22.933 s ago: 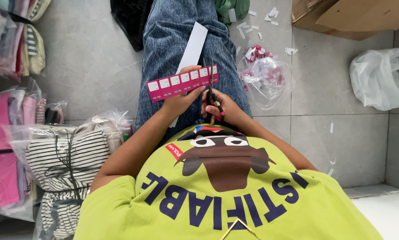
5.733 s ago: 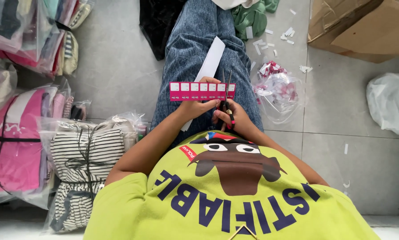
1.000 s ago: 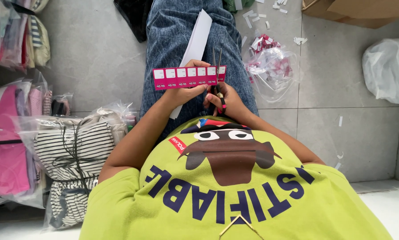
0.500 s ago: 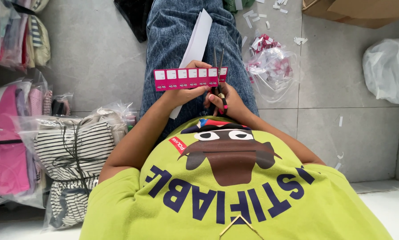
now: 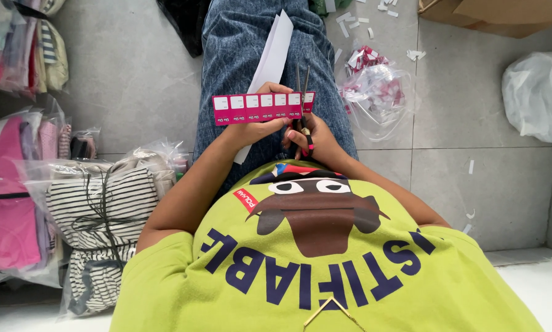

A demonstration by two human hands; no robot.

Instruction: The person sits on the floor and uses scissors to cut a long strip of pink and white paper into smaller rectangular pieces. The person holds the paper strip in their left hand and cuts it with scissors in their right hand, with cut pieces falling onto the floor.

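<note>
Left hand (image 5: pixel 251 130) pinched the strip (image 5: pixel 260 107), long axis crosswise; right hand (image 5: pixel 309 138) gripped scissors (image 5: pixel 302 101), blades parted across its right end.

Bright, even daylight-like light, soft and diffuse; no hard shadows on grey floor tiles (image 5: pixel 134 80). Faint soft shade beside denim leg (image 5: pixel 239 55). Mild glare on clear plastic bag (image 5: pixel 377 92) and on white bag (image 5: pixel 537 92), folds slightly washed out. Lower right corner of floor overexposed, near white. Centre sharp; yellow-green shirt (image 5: pixel 313 276) close to lens, bulged by wide-angle view. Edges stretched, tile joints bowed.
</note>
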